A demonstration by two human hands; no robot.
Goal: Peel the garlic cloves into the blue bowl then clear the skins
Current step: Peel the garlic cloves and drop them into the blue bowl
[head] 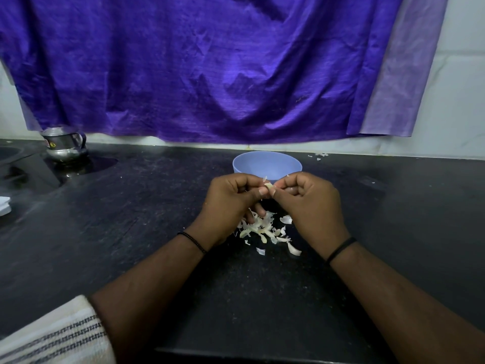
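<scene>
Striped cloth [52, 334] lay at the counter's [105, 232] near left corner. Both forearms reached to mid-counter, where the left hand [231, 203] and right hand [307, 203], fingers curled, pinched one small garlic clove [268, 186] between thumbs, just before the blue bowl [267, 164]. It looked light, firm, slippery; its papery skin best nipped at a tip. Loose skins [265, 229] lay beneath. A steel pot's [64, 143] sticker showed "5".

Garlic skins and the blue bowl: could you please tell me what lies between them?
In the head view, both hands, left and right, pinching a clove, sit between skins and bowl.
</scene>
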